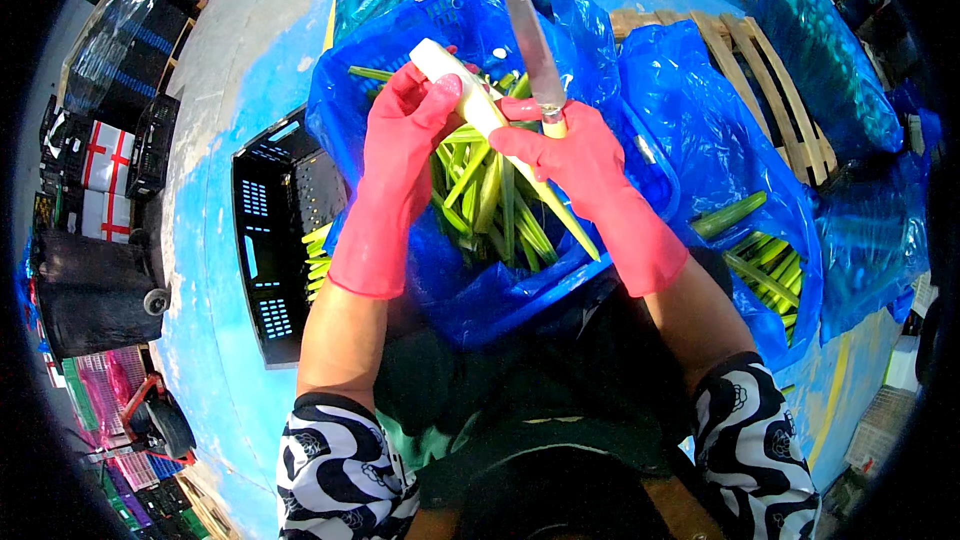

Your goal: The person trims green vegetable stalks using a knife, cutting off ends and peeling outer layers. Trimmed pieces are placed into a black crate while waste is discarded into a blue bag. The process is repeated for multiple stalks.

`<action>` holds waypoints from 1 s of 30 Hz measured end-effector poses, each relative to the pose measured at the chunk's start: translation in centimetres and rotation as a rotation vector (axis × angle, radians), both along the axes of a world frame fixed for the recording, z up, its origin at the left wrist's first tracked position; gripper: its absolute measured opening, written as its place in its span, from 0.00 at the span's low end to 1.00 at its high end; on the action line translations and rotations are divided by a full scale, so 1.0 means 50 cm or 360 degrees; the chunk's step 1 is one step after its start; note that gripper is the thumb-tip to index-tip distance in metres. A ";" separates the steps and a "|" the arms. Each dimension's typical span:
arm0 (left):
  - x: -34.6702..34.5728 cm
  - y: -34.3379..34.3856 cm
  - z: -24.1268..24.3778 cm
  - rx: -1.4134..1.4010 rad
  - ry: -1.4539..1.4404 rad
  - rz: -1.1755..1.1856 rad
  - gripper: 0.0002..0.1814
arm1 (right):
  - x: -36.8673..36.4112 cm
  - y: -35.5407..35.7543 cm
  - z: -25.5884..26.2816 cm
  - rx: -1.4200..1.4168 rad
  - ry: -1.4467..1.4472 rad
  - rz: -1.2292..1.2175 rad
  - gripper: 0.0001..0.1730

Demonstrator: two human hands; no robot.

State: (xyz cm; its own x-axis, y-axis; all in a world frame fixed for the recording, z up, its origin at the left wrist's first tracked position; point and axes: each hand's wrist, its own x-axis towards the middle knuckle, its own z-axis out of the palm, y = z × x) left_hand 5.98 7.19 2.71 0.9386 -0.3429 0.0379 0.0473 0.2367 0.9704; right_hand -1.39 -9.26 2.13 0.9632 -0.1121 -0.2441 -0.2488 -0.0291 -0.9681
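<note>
In a pink rubber glove, my left hand [405,120] grips a pale, peeled vegetable stalk [480,105] by its thick white upper end. The stalk slants down to the right and narrows to a yellow-green tip. My right hand [577,157], gloved alike, holds a knife [531,45] with its blade pointing up and away. Its thumb also presses on the stalk's middle. Below both hands, green stalk pieces [480,195] lie in a crate lined with blue plastic [480,300]. The right glove covers most of the knife's pale handle.
A black plastic crate [251,262] with green stalks stands left. To the right, a blue bag [675,112] gapes around more green stalks [772,270]. Behind are a wooden pallet [780,90] and a full blue bag [832,52]. A black wheeled bin [97,292] stands far left.
</note>
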 end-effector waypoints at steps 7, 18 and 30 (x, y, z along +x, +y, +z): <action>0.000 -0.003 -0.029 -0.0014 -0.0074 0.0205 0.25 | 0.016 0.004 -0.018 -0.0493 0.0026 -0.0014 0.25; -0.007 0.003 -0.020 0.0045 -0.0142 0.0061 0.21 | 0.011 0.004 -0.015 -0.0729 -0.0016 -0.0012 0.24; 0.028 0.047 -0.007 -0.0236 0.0284 -0.0210 0.34 | 0.055 -0.084 -0.009 -0.0028 -0.0409 -0.0716 0.20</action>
State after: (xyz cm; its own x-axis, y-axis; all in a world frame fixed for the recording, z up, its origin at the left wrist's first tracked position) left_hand 7.38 9.53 2.36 0.8825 -0.4657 -0.0651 0.2544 0.3563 0.8991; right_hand 1.34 -13.49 1.70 0.8473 -0.5312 -0.0003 0.0054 0.0093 -0.9999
